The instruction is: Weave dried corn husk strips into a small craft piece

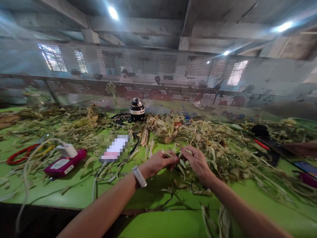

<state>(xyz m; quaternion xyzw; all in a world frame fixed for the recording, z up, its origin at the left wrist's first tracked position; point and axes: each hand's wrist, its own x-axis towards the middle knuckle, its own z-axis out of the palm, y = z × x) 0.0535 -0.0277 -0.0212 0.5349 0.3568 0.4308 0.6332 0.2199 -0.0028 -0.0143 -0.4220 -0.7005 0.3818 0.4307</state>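
Observation:
My left hand [160,162], with a white band [139,177] on its wrist, is closed in a pinch above the green table [59,195]. Close on its right, my right hand [197,162] is pinched too. Pale, dry strips of husk-like leaf [187,151] stick out from between the fingers of both hands. Where the fingertips come near each other, they hide the strips' inner ends. More dry strips [182,168] hang or lie just below the fingers. A broad heap of the same dried plant matter [232,155] spreads beyond and to the right of my hands.
At the left are a magenta power strip [58,167] with a white plug [67,151] and a red cable [18,158]. A blurred-out phone [115,148] lies nearer. Behind stand a black bottle [137,110] and a perforated metal screen [168,72]. Another person's hand [300,148] shows far right.

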